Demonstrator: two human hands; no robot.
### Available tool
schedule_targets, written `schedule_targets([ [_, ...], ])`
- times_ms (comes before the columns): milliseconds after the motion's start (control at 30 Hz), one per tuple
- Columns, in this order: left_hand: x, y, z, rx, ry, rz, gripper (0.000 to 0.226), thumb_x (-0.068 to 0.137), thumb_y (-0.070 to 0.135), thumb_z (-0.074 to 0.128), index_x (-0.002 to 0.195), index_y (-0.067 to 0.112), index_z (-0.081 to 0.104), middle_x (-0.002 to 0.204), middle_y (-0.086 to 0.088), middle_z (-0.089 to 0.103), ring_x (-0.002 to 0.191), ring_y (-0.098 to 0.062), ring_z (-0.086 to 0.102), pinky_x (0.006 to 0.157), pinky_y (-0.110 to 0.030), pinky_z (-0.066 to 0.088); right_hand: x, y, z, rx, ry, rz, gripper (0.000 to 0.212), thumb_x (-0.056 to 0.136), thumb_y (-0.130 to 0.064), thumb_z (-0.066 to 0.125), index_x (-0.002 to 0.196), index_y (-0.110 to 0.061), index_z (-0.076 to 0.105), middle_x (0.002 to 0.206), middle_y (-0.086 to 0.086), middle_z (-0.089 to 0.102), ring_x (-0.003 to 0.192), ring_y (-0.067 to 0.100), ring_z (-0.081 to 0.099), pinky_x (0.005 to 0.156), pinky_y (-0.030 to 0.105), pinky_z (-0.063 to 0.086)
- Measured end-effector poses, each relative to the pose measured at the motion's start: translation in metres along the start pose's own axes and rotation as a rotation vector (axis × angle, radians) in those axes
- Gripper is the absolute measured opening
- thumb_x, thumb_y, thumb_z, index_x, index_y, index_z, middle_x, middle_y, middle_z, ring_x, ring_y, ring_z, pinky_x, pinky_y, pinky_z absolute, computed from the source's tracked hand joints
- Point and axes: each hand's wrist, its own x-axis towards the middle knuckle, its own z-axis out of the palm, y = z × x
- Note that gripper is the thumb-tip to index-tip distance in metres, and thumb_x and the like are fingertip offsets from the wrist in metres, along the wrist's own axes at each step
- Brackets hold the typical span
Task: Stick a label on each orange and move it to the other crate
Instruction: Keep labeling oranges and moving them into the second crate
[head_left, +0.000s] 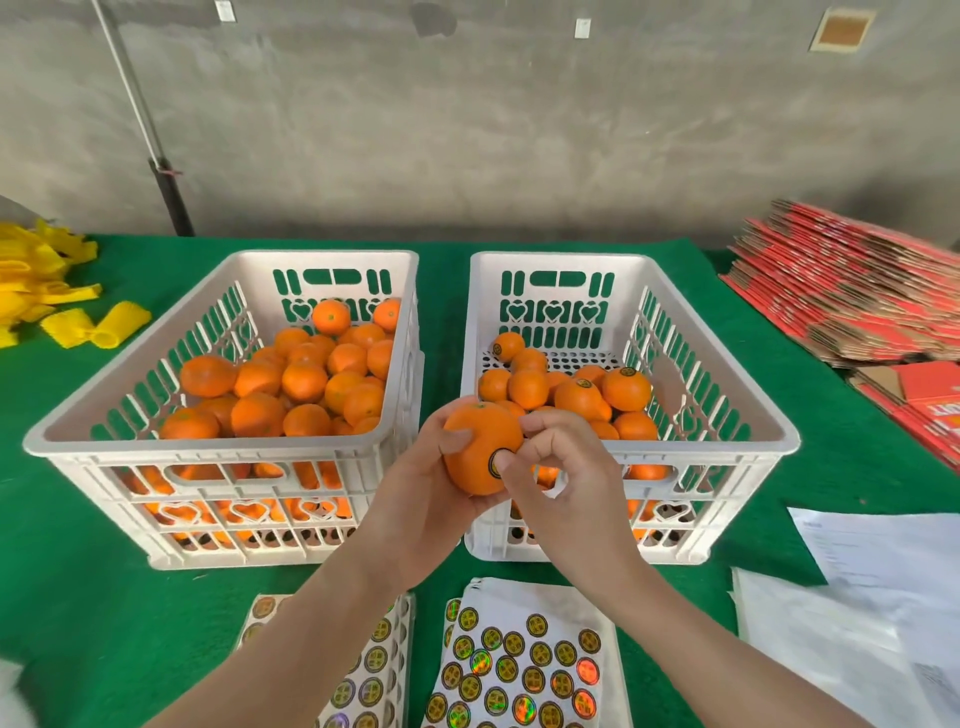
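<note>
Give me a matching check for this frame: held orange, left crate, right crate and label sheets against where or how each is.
1 held orange
2 left crate
3 right crate
4 label sheets

a fuller of the two
b in left hand, right hand pressing label on
c flat on cloth, nearest camera
d holds labelled oranges

Pairs: 1-b, 2-a, 3-d, 4-c

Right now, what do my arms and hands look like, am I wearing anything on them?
The left hand and right hand are ungloved, with no rings, watch or bracelet visible. No sleeves show anywhere up to the frame edge.
</note>
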Motion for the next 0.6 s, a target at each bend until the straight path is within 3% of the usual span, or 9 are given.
schedule_targets([
  [100, 0.001, 0.000, 0.003, -0.002, 0.014, -0.006, 0.043, 0.077, 0.019, 0.055, 0.120, 0.017, 0.056, 0.111, -0.013, 0.065, 0.088, -0.024, 0.068, 0.068, -0.035, 0.056, 0.001, 0.001, 0.000, -0.030, 0.048, -0.028, 0.020, 0.078, -0.022, 0.068, 0.070, -0.005, 0.061, 0.094, -0.002, 0.060, 0.093, 0.003, 0.057, 0.076, 0.029, 0.049],
  [200, 0.001, 0.002, 0.005, -0.010, 0.013, -0.005, 0.044, 0.077, 0.021, 0.055, 0.120, 0.016, 0.056, 0.110, -0.014, 0.066, 0.088, -0.025, 0.069, 0.068, -0.036, 0.057, 0.004, 0.002, -0.001, -0.034, 0.055, 0.013, 0.028, 0.076, -0.028, 0.076, 0.073, -0.007, 0.057, 0.092, 0.001, 0.061, 0.089, 0.013, 0.060, 0.073, 0.037, 0.051],
  [300, 0.003, 0.003, 0.007, 0.014, 0.023, 0.020, 0.042, 0.076, 0.021, 0.055, 0.118, 0.016, 0.057, 0.106, -0.011, 0.068, 0.088, -0.024, 0.069, 0.068, -0.036, 0.057, 0.008, 0.005, -0.007, -0.008, 0.010, 0.173, 0.037, 0.076, -0.042, 0.073, 0.097, -0.020, 0.052, 0.099, -0.004, 0.059, 0.094, 0.014, 0.059, 0.075, 0.039, 0.052],
  [367, 0.006, 0.002, 0.009, 0.058, 0.023, 0.030, 0.041, 0.078, 0.021, 0.054, 0.119, 0.017, 0.056, 0.109, -0.010, 0.067, 0.091, -0.023, 0.068, 0.070, -0.036, 0.057, 0.006, 0.006, -0.007, 0.034, -0.065, 0.149, 0.051, 0.080, -0.048, 0.066, 0.122, -0.026, 0.045, 0.117, -0.009, 0.054, 0.107, 0.007, 0.054, 0.082, 0.032, 0.052],
  [467, 0.014, 0.000, 0.016, 0.156, 0.025, 0.042, 0.049, 0.079, 0.024, 0.056, 0.127, 0.017, 0.053, 0.118, -0.012, 0.063, 0.100, -0.026, 0.066, 0.081, -0.039, 0.056, 0.008, 0.006, -0.002, 0.037, -0.165, 0.003, 0.068, 0.080, -0.035, 0.068, 0.136, -0.033, 0.029, 0.134, -0.019, 0.038, 0.123, -0.003, 0.041, 0.092, 0.014, 0.044],
  [600, 0.038, 0.000, 0.026, 0.306, 0.034, 0.056, 0.053, 0.082, 0.032, 0.054, 0.132, 0.016, 0.049, 0.126, -0.013, 0.059, 0.109, -0.027, 0.063, 0.093, -0.041, 0.053, 0.029, 0.015, -0.002, -0.006, -0.075, -0.023, 0.076, 0.071, -0.011, 0.079, 0.123, -0.041, 0.033, 0.119, -0.025, 0.036, 0.114, -0.006, 0.042, 0.086, 0.008, 0.041],
])
